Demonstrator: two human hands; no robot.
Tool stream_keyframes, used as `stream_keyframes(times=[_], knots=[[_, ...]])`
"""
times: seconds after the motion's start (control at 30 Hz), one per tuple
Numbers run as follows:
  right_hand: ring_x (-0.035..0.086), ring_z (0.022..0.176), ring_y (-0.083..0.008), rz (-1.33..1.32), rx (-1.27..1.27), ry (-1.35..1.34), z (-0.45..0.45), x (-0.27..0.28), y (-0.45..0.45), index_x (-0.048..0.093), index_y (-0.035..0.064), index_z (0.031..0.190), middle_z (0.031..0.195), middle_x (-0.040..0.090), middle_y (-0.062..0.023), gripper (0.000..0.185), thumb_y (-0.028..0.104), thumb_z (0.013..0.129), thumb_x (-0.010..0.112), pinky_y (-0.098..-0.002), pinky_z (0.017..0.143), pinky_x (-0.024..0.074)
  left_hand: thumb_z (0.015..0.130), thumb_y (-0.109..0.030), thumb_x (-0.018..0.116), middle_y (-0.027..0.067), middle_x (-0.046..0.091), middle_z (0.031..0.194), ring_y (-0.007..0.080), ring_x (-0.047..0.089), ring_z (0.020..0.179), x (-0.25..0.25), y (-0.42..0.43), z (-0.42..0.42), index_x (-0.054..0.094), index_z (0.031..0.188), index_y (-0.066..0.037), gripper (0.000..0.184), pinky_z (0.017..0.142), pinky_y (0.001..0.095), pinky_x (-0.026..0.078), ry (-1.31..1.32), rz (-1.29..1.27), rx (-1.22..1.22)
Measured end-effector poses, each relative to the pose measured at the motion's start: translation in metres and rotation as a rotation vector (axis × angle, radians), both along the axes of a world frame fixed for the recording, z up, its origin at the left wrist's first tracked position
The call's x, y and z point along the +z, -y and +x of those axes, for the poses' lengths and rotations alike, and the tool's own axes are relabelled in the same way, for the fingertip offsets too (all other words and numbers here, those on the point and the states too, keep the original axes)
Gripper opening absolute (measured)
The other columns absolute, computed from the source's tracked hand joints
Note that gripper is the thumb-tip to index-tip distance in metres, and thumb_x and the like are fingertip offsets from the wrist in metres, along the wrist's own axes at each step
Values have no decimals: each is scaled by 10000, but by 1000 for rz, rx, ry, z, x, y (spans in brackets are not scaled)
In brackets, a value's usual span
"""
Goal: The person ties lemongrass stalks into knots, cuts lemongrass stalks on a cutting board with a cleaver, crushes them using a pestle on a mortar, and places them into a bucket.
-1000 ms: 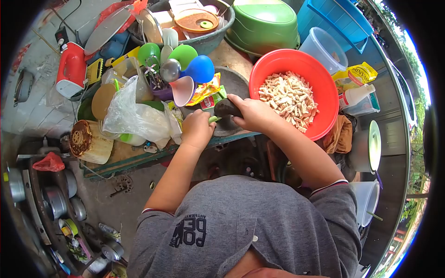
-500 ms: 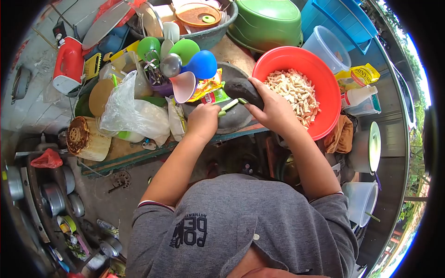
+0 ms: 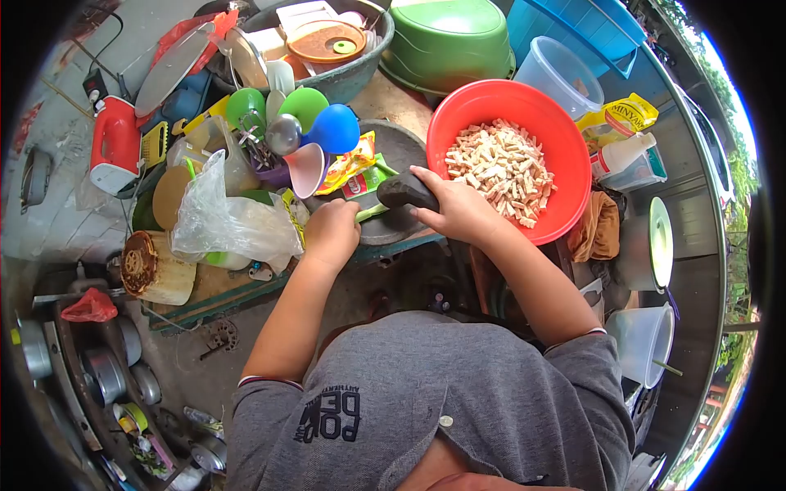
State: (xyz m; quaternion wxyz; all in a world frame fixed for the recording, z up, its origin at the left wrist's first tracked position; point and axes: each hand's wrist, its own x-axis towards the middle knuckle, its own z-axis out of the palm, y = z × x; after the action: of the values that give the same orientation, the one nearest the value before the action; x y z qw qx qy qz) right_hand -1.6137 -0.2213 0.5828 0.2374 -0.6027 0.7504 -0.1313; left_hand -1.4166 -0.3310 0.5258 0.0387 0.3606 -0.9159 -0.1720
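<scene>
Pale-green slender stalk lies over the near part of the round dark-grey stone mortar, its left end in the closed left hand. Partly curled, the right hand grips the black rounded stone pestle beside the stalk, left of the red plastic basin.

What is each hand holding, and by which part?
The right hand holds the dark stone by its right end; the left hand holds the green stalk by its left end, as pictured.

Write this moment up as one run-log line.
left hand holds green stalk | right hand grips dark stone over round dish | red basin holds pale pieces
</scene>
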Motion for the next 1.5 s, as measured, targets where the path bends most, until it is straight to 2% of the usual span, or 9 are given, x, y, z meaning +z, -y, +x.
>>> stream_keyframes(times=[0.17, 0.3, 0.43, 0.8, 0.93, 1.03, 1.17, 1.37, 1.5], knots=[[634, 990, -328, -423, -289, 260, -13, 8, -69, 358, 64, 1379, 1105, 614, -221, 650, 282, 839, 648, -374, 852, 481, 724, -85, 632, 135, 648, 880, 331, 621, 835, 19, -11, -1, 676, 900, -73, 181, 731, 393, 495, -346, 94, 34], [564, 661, -133, -379, -696, 723, -12, 13, -155, 346, 85, 1391, 971, 601, -98, 651, 277, 855, 661, -262, 612, 482, 754, -6, 637, 91, 662, 813, 180, 622, 707, 68, -38, -40, 676, 909, -27, 162, 665, 293, 483, -749, 154, -70], [619, 651, -174, -442, -768, 609, -8, -8, -227, 330, 98, 1396, 957, 627, -133, 676, 315, 848, 660, -296, 579, 509, 781, 49, 622, 6, 636, 766, 23, 500, 594, 110, -95, -119, 672, 941, -16, 179, 546, 175, 383, -841, 445, -358], [662, 681, -171, -413, -972, 663, 6, -4, -352, 298, 59, 1402, 956, 652, -138, 683, 289, 859, 642, -302, 676, 519, 782, -134, 675, 144, 661, 962, 173, 638, 757, 174, -387, -323, 670, 983, -24, 229, 679, 288, 489, -580, 717, -1192], [662, 726, -186, -510, -973, 591, 7, -19, -373, 306, 55, 1397, 974, 652, -146, 675, 272, 856, 648, -311, 690, 518, 790, -159, 714, 140, 660, 978, 158, 625, 779, 188, -374, -327, 669, 1014, -31, 262, 717, 276, 477, -1087, 546, -1292], [649, 733, -199, -529, -966, 586, 7, -24, -378, 321, 64, 1395, 1033, 642, -159, 674, 263, 845, 657, -329, 713, 514, 847, -119, 665, -35, 625, 737, 15, 487, 610, 198, -295, -292, 687, 1016, -75, 176, 567, 180, 382, -901, 590, -983], [642, 752, -202, -491, -941, 586, 4, -23, -370, 341, 77, 1393, 1056, 634, -161, 672, 246, 831, 668, -315, 691, 511, 875, -121, 638, -47, 599, 700, 10, 483, 608, 173, -168, -228, 683, 1012, -52, 160, 540, 177, 364, -819, 537, -496], [548, 654, -94, -481, -898, 756, 5, -4, -323, 366, 83, 1392, 1061, 606, -82, 666, 198, 812, 674, -249, 574, 473, 815, -138, 631, 121, 674, 783, 189, 647, 719, 83, -16, -113, 696, 905, -64, 134, 694, 312, 493, -544, 143, -39], [568, 713, -106, -430, -815, 733, 9, 11, -283, 367, 70, 1387, 1093, 599, -89, 668, 198, 812, 681, -253, 622, 482, 800, -141, 623, 144, 677, 838, 319, 645, 829, 29, 7, -84, 703, 898, -95, 135, 744, 402, 506, -249, -68, -125]])
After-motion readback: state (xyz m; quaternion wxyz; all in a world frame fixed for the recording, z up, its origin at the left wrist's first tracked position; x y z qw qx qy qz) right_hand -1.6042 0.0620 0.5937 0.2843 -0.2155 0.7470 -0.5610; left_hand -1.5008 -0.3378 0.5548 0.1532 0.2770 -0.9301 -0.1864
